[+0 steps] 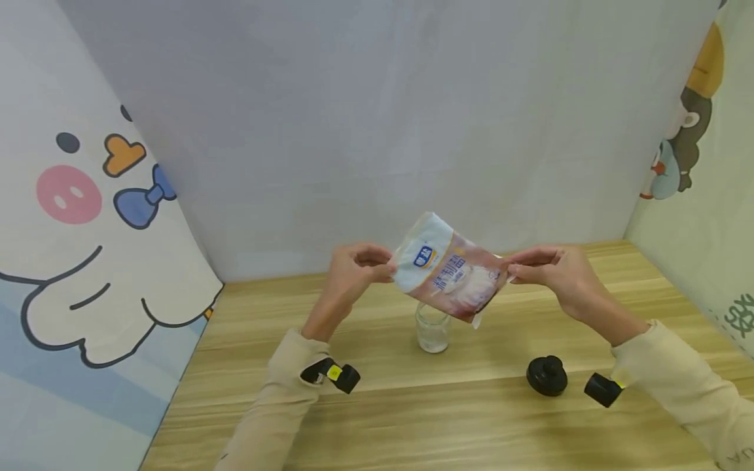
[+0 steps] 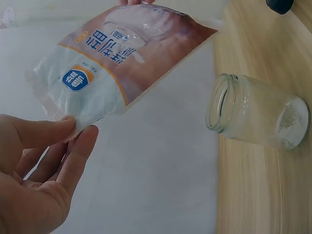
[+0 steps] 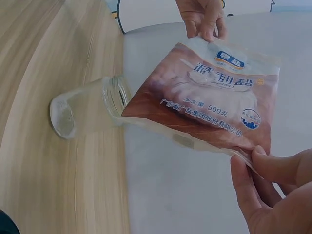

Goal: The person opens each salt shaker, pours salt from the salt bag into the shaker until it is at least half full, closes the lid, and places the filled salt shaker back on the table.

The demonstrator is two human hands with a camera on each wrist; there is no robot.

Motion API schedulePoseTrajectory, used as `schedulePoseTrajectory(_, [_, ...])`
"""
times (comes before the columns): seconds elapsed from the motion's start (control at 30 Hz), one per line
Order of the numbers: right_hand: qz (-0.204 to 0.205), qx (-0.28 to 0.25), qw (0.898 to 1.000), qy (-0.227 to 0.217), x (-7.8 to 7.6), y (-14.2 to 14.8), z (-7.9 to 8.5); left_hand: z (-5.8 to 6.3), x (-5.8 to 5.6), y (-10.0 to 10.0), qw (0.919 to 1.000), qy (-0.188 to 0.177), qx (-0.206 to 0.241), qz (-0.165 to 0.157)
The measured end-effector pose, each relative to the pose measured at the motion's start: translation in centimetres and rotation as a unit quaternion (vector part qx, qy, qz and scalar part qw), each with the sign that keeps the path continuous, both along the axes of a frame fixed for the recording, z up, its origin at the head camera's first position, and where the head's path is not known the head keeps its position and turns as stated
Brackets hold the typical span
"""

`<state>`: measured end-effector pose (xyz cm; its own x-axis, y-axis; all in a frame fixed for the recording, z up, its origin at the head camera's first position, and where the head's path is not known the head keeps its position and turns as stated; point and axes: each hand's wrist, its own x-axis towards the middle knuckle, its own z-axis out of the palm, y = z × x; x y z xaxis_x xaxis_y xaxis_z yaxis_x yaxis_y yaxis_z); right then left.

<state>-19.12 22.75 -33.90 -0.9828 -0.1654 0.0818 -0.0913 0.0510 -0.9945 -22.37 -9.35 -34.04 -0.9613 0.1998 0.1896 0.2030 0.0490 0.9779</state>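
A bag of salt (image 1: 453,271), pink and pale blue with printed lettering, is held tilted in the air between both hands. My left hand (image 1: 353,271) pinches the pale blue end between thumb and fingers. At the pink end, my right hand (image 1: 568,281) pinches the corner, thumb uppermost in the right wrist view. Below the bag stands an uncovered glass jar (image 1: 432,330), with white grains over its bottom (image 2: 292,124). One lower corner of the bag hangs close over the jar's mouth (image 3: 117,100), overlapping it in the head view.
A round black lid (image 1: 546,376) with a knob lies on the wood-grain table (image 1: 389,418), right of the jar and nearer the front. A pale grey cloth (image 1: 377,131) rises behind the table. Cartoon-printed panels (image 1: 88,261) border the sides.
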Motion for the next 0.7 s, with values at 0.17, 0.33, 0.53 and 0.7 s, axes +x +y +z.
schedulePoseTrajectory(0.17, [-0.006, 0.052, 0.999, -0.003, -0.9, 0.7, 0.7, -0.9, -0.4, 0.2, 0.9995, 0.001, -0.028, -0.018])
schedulePoseTrajectory(0.33, [-0.008, 0.088, 0.996, 0.011, -1.7, 1.3, 1.1, -1.6, -0.7, 0.6, 0.9979, 0.003, -0.053, -0.038])
schedulePoseTrajectory(0.53, [-0.012, 0.129, 0.991, 0.021, -2.6, 1.9, 1.4, -2.6, -1.3, 1.0, 0.9963, 0.001, -0.072, -0.047])
schedulePoseTrajectory(0.7, [-0.01, 0.152, 0.988, 0.024, -3.1, 2.2, 1.5, -3.2, -1.5, 1.4, 0.9956, -0.003, -0.073, -0.059])
